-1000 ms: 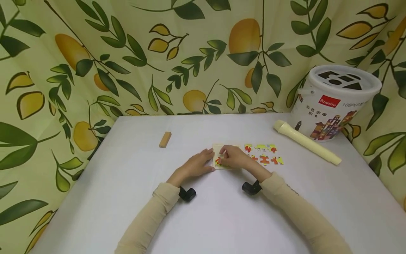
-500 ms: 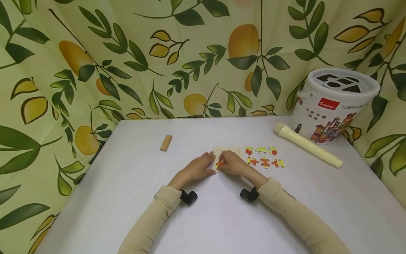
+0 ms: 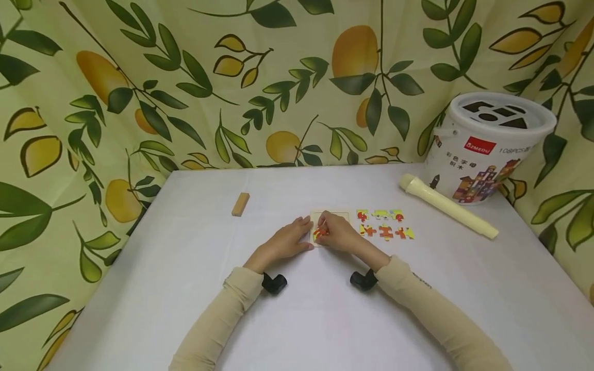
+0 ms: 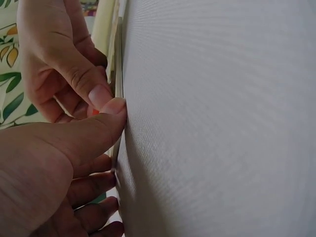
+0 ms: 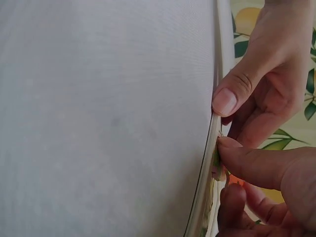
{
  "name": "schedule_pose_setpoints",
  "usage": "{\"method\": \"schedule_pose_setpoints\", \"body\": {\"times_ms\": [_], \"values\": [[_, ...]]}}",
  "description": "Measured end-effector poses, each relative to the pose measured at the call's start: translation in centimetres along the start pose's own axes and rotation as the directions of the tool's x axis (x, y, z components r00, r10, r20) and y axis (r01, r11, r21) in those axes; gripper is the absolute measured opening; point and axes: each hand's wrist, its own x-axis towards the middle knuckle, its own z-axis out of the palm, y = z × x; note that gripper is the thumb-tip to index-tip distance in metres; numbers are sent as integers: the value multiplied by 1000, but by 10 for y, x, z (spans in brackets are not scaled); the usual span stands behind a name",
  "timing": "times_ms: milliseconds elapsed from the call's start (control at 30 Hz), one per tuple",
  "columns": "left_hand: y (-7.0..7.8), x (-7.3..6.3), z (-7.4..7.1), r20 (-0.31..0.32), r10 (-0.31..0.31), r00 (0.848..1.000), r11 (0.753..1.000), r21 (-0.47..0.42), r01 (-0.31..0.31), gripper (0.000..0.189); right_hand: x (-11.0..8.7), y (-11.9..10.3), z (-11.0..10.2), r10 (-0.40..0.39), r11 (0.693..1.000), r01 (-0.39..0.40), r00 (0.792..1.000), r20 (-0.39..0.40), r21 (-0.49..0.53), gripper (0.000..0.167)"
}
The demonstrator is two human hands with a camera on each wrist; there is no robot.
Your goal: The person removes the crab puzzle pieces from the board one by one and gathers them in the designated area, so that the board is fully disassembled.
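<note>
A small light wooden puzzle board [image 3: 342, 212] lies flat on the white table, partly hidden under my hands. My left hand [image 3: 287, 239] rests at its left side, with fairly straight fingers and the thumb touching the edge; the thumb [image 5: 225, 101] shows on the rim in the right wrist view. Over the board, my right hand [image 3: 341, 233] pinches a red and yellow puzzle piece [image 3: 319, 233] between thumb and fingers. Some of the piece is covered by the fingers. Several loose puzzle pieces [image 3: 385, 232] in red and yellow lie in two rows to the right.
A wooden block [image 3: 240, 204] lies at the back left. On the right, a cream microphone-shaped stick [image 3: 447, 207] lies in front of a white bucket [image 3: 482, 149] with shaped holes in its lid. A fruit-patterned curtain [image 3: 297, 82] hangs behind the table.
My right hand has shifted slightly left and turned over the board, still pinching the piece. The left hand stays at the board's left edge. The head view tilts slightly between frames.
</note>
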Motion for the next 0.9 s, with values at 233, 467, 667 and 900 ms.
{"method": "schedule_pose_setpoints", "body": {"times_ms": [233,467,667,900], "values": [[-1,0,-1,11,-21,1000,1000,-9,21,62,5,8,-9,54,993,-49,998,-41,111,9],[-2,2,-4,17,-20,1000,1000,2,19,63,-9,26,-41,192,941,-187,981,11,280,22],[-2,2,-6,19,-30,999,1000,3,30,64,-39,56,-66,255,937,-245,967,-8,250,21],[-2,3,-3,25,-16,1000,1000,-5,16,64,-57,72,-66,303,939,-304,952,29,161,21]]}}
